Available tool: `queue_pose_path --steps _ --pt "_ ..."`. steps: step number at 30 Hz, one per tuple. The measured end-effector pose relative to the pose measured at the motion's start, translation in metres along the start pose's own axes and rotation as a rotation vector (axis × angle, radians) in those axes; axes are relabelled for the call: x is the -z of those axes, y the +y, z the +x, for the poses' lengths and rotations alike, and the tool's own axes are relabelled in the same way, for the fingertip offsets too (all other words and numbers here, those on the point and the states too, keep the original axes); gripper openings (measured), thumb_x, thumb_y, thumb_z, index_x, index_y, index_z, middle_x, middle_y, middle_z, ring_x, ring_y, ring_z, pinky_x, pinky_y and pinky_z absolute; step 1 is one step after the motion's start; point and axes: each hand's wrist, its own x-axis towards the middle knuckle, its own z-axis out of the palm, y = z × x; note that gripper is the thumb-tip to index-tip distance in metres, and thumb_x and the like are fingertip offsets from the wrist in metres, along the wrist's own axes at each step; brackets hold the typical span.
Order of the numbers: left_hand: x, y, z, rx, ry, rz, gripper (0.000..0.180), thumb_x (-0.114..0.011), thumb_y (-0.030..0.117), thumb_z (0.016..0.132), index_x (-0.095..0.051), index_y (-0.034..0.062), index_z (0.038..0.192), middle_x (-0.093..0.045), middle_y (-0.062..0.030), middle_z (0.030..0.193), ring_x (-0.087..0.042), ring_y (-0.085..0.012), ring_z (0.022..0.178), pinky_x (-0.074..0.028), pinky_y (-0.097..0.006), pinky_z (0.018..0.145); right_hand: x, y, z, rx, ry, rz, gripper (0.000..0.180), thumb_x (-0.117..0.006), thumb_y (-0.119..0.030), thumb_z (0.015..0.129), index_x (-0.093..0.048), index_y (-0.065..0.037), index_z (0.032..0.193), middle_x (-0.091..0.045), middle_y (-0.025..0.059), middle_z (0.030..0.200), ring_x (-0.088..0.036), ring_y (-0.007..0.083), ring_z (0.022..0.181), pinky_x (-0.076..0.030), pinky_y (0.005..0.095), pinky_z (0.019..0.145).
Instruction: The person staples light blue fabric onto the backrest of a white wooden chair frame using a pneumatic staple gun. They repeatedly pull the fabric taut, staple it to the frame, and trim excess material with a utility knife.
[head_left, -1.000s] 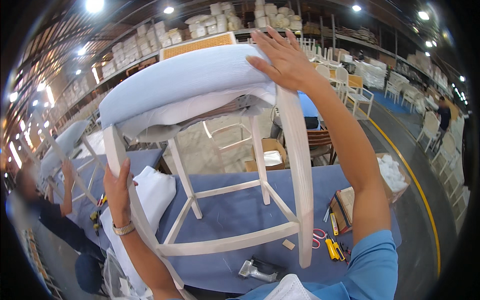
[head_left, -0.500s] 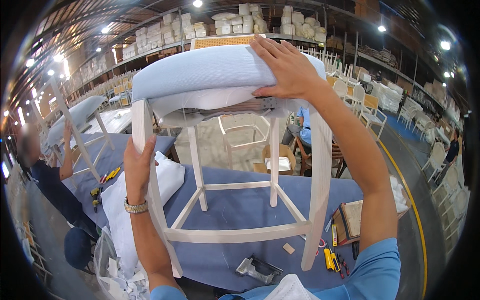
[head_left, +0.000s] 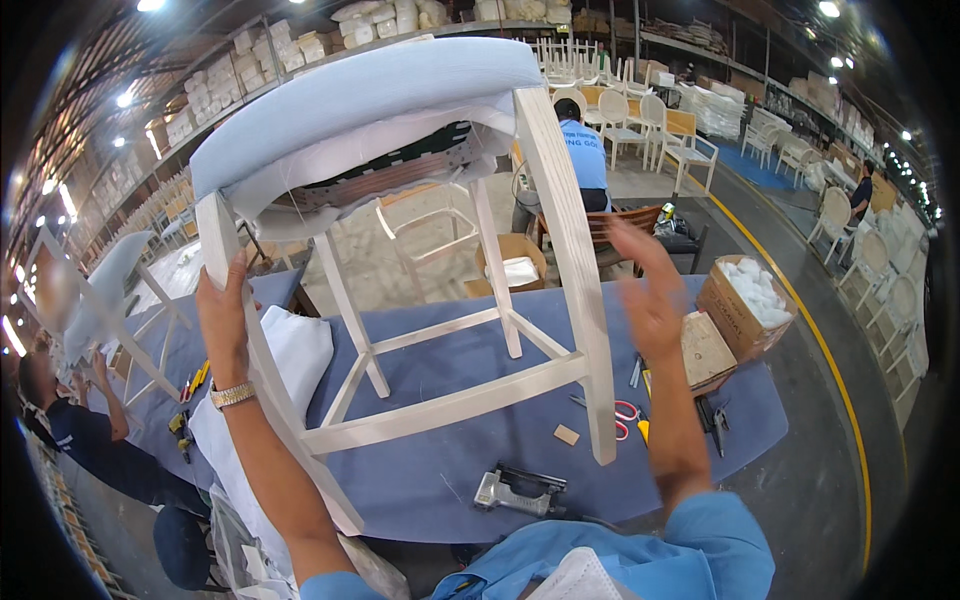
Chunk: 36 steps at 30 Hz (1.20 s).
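Note:
A pale wooden stool (head_left: pixel 440 405) with a light-blue padded seat (head_left: pixel 370 105) leans over the blue-covered table, tilted with its left side lower. Loose white fabric (head_left: pixel 385 165) hangs under the seat, showing slats and dark webbing in the gap. My left hand (head_left: pixel 225 320) is closed around the upper part of the stool's left near leg. To the right of the right near leg, my right hand (head_left: pixel 648 290) is raised in the air, apart from the stool; its fingers are stretched out, slightly blurred, and hold nothing. Below the stool, a staple gun (head_left: pixel 520 490) lies on the table.
Red-handled scissors (head_left: pixel 625 418), a small wooden piece (head_left: pixel 566 434) and a wooden box (head_left: pixel 708 352) lie on the table (head_left: pixel 450 460). A carton of white stuffing (head_left: pixel 750 300) stands behind the box. White cloth (head_left: pixel 290 360) is at left. One person (head_left: pixel 90 430) handles another stool; another (head_left: pixel 585 150) sits beyond.
My right hand has left the seat top and moved down to the right. The stool has tilted and shifted left in view, while my left hand keeps its hold on the leg.

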Motion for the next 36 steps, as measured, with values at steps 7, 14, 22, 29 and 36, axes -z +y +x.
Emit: queue_pose_path --steps 7,14,22,29,36 --pt "0.0 0.002 0.003 0.029 0.024 0.032 0.052 -0.067 0.049 0.096 -0.061 0.0009 0.114 -0.058 -0.0037 0.074 -0.058 -0.0122 0.058 -0.05 -0.028 0.053 0.029 -0.007 -0.43 -1.612 0.083 0.321 0.025 -0.059 -0.027 0.102 -0.069 -0.006 0.095 -0.068 0.0036 0.082 -0.064 0.0141 0.072 -0.053 0.0312 0.065" --pt "0.001 0.002 0.002 0.038 0.0 0.087 0.054 -0.066 0.051 0.096 -0.06 0.0001 0.113 -0.06 -0.0048 0.073 -0.06 -0.0133 0.056 -0.05 -0.029 0.052 -0.015 -0.02 -0.479 -2.315 -0.023 0.928 0.045 -0.057 -0.031 0.103 -0.054 0.006 0.129 -0.072 0.021 0.106 -0.071 0.0294 0.096 -0.06 0.0466 0.086" --pt "0.015 -0.008 -0.005 -0.002 0.0 0.121 0.053 -0.068 0.05 0.095 -0.059 0.0011 0.112 -0.061 -0.0055 0.074 -0.062 -0.0129 0.056 -0.051 -0.027 0.051 -0.049 -0.067 -0.504 -2.159 0.29 0.937 0.045 -0.052 -0.035 0.104 -0.053 0.004 0.128 -0.07 0.0233 0.117 -0.07 0.0338 0.1 -0.059 0.0475 0.089" --pt "0.019 0.003 -0.028 -0.037 0.013 0.0 0.051 -0.069 0.045 0.095 -0.058 -0.0009 0.115 -0.063 -0.0065 0.078 -0.061 -0.0129 0.058 -0.052 -0.027 0.054 -0.082 -0.098 -0.492 -2.302 0.396 1.057 0.056 -0.05 -0.046 0.103 -0.052 0.004 0.128 -0.069 0.0253 0.12 -0.07 0.0347 0.103 -0.056 0.0522 0.094" --pt "0.033 0.002 -0.04 -0.034 -0.079 -0.067 0.049 -0.069 0.04 0.095 -0.057 -0.0009 0.119 -0.064 -0.0091 0.091 -0.063 -0.0142 0.069 -0.055 -0.029 0.061 -0.135 -0.117 -0.49 -2.298 0.805 0.963 0.061 -0.06 -0.055 0.095 -0.054 -0.001 0.123 -0.069 0.018 0.107 -0.068 0.0325 0.096 -0.055 0.0482 0.09"
